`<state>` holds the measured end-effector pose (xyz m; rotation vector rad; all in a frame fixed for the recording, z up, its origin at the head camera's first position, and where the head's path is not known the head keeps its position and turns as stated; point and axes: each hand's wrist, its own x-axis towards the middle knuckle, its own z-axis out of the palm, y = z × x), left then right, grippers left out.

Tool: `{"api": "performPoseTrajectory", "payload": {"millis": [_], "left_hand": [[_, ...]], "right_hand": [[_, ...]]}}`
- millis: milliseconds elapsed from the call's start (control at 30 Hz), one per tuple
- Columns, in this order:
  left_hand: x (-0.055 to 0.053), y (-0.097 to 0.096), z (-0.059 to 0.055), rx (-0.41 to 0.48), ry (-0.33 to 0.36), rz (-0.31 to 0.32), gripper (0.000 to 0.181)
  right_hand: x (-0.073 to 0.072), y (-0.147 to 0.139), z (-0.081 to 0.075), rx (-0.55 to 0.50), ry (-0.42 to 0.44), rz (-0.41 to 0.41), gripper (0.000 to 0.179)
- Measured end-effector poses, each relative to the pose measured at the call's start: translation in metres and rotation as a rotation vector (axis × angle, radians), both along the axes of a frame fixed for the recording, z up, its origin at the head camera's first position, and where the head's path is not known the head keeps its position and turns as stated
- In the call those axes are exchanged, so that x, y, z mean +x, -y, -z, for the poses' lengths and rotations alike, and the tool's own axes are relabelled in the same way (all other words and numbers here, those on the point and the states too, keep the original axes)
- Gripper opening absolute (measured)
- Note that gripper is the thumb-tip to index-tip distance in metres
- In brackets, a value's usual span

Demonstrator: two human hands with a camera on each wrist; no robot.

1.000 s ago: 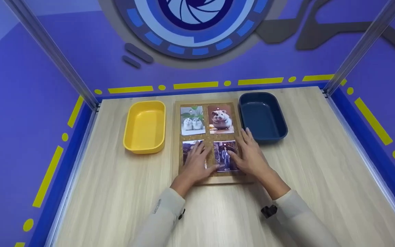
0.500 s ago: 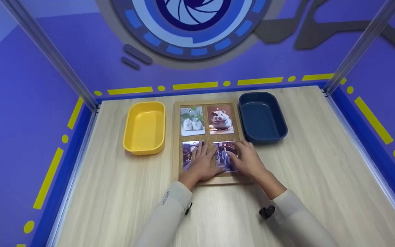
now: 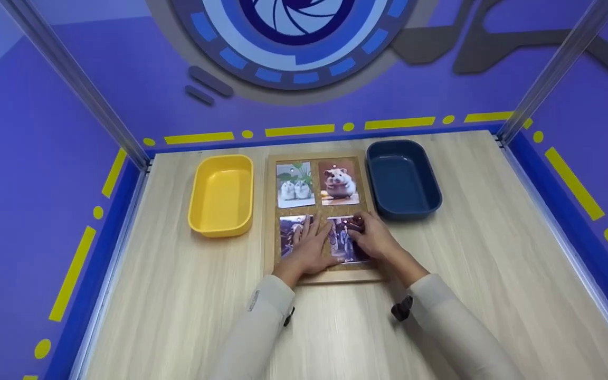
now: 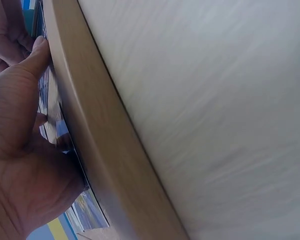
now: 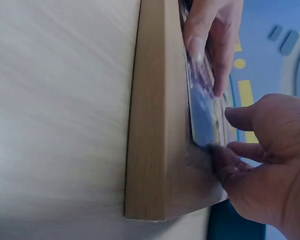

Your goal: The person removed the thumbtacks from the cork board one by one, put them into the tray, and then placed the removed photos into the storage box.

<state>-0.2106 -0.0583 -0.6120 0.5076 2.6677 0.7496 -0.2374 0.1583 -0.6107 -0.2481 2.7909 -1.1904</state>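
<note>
A wood-framed cork board (image 3: 318, 211) lies on the table with photos on it. At the top are two small white hamsters (image 3: 296, 184) and a brown-and-white hamster (image 3: 339, 184); the lower-left photo (image 3: 286, 237) is partly covered. My left hand (image 3: 310, 254) lies spread across the lower photos, its thumb over the bottom of the lower-right photo (image 3: 341, 240). My right hand (image 3: 378, 237) has bent fingers at that photo's upper right, with thumb and fingertips apart. Its fingertips (image 5: 221, 156) sit right at the photo's corner in the right wrist view; I cannot tell whether they hold it.
A yellow tray (image 3: 222, 231) stands left of the board, a navy tray (image 3: 407, 211) close against its right side. The wooden table (image 3: 177, 295) is bounded at the back and sides by blue-purple panels (image 3: 304, 116) with metal posts.
Over the last second my left hand has shifted right toward the lower-right photo. My right hand has left the board's right frame, and its fingers have bent in at the photo's upper right.
</note>
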Motion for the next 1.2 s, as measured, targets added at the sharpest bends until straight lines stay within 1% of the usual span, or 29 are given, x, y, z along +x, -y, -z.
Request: {"api": "performPoseTrajectory", "payload": {"millis": [133, 267, 333, 467, 567, 767, 900, 1000, 1100, 1200], "left_hand": [[0.000, 0.000, 0.000, -0.006, 0.013, 0.005, 0.104], [-0.001, -0.001, 0.001, 0.005, 0.024, 0.004, 0.103], [-0.001, -0.001, 0.002, 0.016, 0.026, 0.004, 0.103], [0.001, 0.000, 0.001, 0.000, 0.018, 0.008, 0.104], [0.001, 0.000, -0.001, -0.014, 0.012, 0.008, 0.104], [-0.001, -0.001, 0.002, -0.016, -0.005, -0.004, 0.105], [-0.001, -0.001, 0.002, -0.019, -0.007, -0.009, 0.105], [0.000, 0.000, -0.001, -0.005, -0.005, -0.019, 0.104], [0.001, 0.000, -0.002, -0.002, -0.010, -0.020, 0.103], [0.001, -0.001, -0.002, 0.002, -0.011, -0.017, 0.103]], "right_hand": [[-0.008, 0.002, 0.005, 0.009, -0.013, 0.015, 0.036], [-0.011, 0.006, 0.009, 0.043, -0.044, 0.022, 0.033], [-0.012, 0.007, 0.010, 0.053, -0.050, 0.027, 0.031], [-0.013, 0.008, 0.011, 0.067, -0.066, 0.025, 0.026], [-0.014, 0.008, 0.010, 0.067, -0.073, 0.008, 0.024], [-0.017, 0.008, 0.011, 0.056, -0.102, -0.021, 0.022], [-0.017, 0.010, 0.012, 0.058, -0.111, -0.019, 0.021], [-0.017, 0.013, 0.011, 0.077, -0.139, -0.020, 0.020], [-0.018, 0.017, 0.011, 0.101, -0.167, -0.007, 0.019], [-0.018, 0.019, 0.012, 0.122, -0.167, 0.016, 0.019]]}}
